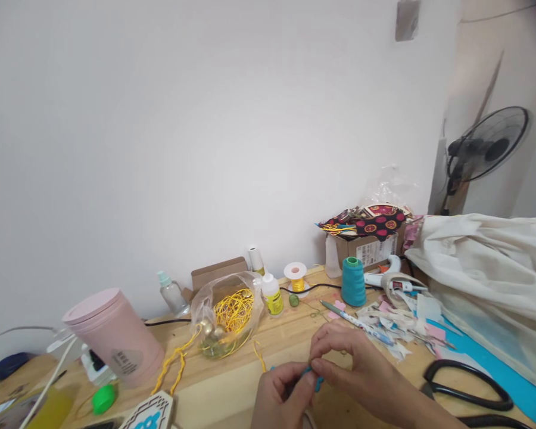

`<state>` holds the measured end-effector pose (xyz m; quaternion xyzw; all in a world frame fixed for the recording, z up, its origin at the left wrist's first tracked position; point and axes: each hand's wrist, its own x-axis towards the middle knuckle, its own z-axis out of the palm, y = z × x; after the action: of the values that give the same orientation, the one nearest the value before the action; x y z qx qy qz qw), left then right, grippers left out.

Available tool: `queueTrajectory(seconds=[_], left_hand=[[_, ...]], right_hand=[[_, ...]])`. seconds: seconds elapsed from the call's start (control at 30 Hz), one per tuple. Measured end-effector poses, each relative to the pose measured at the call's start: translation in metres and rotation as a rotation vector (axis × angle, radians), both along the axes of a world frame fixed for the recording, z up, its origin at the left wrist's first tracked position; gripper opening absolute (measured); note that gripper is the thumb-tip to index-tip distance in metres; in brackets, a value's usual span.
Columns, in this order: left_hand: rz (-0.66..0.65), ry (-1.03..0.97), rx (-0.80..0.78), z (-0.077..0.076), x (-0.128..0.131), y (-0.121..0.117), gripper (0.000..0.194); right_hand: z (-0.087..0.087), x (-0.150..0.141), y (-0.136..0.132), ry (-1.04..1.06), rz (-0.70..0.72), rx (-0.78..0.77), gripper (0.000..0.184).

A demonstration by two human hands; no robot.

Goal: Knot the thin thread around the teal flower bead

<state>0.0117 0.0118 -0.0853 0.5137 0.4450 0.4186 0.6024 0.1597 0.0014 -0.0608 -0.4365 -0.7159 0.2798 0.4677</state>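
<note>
Over the near edge of the worktop point(223, 396), I see the left hand point(282, 396) and right hand point(355, 363) together, both clamped on a small, vivid blue piece point(318, 383), uneven-edged where it peeks out, otherwise covered.

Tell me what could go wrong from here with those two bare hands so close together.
The small bright-blue piece is mostly covered by the bare left hand and bare right hand, so a slip might go unnoticed.
The thin yellow cord loop beside the left hand could snag on a finger.
The large black-handled scissors lie near the right forearm, which might knock them.
</note>
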Motion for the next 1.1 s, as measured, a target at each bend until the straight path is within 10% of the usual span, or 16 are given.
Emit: queueTrajectory(seconds=[0.47, 1.1], left_hand=[[-0.225, -0.043, -0.181, 0.011, -0.004, 0.000, 0.044], [-0.140, -0.135, -0.237, 0.014, -0.003, -0.001, 0.039]], right_hand=[[0.000, 0.000, 0.000, 0.086, 0.021, -0.096, 0.010], [-0.006, 0.002, 0.007, 0.359, 0.057, -0.388, 0.023]])
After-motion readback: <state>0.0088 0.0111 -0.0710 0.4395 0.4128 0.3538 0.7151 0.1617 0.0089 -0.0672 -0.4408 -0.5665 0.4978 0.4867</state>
